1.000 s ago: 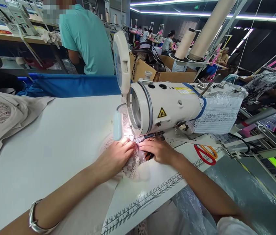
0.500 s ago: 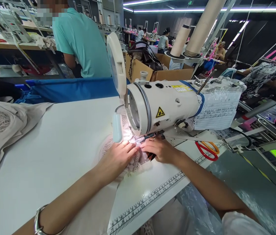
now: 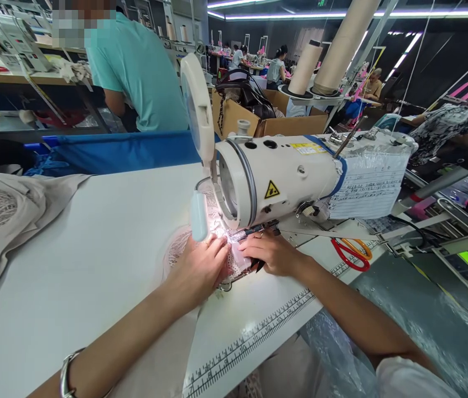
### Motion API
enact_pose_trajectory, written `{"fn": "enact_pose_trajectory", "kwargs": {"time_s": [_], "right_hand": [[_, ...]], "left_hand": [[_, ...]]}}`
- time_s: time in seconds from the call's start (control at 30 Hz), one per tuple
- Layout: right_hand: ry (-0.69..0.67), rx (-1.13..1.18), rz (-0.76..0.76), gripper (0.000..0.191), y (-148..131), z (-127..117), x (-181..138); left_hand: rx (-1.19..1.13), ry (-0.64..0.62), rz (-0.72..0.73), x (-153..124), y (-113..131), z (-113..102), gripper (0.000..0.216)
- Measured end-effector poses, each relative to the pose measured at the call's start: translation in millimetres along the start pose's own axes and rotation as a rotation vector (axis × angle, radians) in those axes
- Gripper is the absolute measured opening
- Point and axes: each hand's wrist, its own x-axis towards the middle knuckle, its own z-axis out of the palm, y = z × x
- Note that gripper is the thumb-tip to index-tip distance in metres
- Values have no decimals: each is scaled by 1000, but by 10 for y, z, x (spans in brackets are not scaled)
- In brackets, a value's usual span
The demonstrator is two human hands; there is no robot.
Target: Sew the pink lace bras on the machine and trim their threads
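White table [image 3: 93, 249], big sewing machine [image 3: 287, 171] across it, both forearms [image 3: 143, 318] angling in from the near side. Left hand [image 3: 203, 262] is palm-down, right hand [image 3: 271, 251] reaches in with fingers pointing left; each hand's fingers sit close together on the lace [image 3: 236, 262], can't tell if they're pinching. It's bunched under the machine's left end, long axis roughly near-to-far

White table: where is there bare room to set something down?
Wide bare patch: between the piled cloth and left hand. Smaller one: between the lace and ruler markings. Crowded: beside the sewing machine, where the left hand and right hand are at the lace.
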Motion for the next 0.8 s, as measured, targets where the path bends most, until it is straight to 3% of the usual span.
{"fn": "enact_pose_trajectory", "kwargs": {"time_s": [0.1,0.3,0.6,0.8], "right_hand": [[35,6,-11,40,0,-4,3],[22,16,-22,34,-19,-44,18],[69,47,-9,24,-41,-68,28],[58,44,5,41,-2,-48,4]], "left_hand": [[-10,12,0,-18,25,48,27],[-218,-16,213,-17,33,154,38],[-200,20,111,-10,12,110,42],[-228,-14,40,-21,-41,128,46]]}}
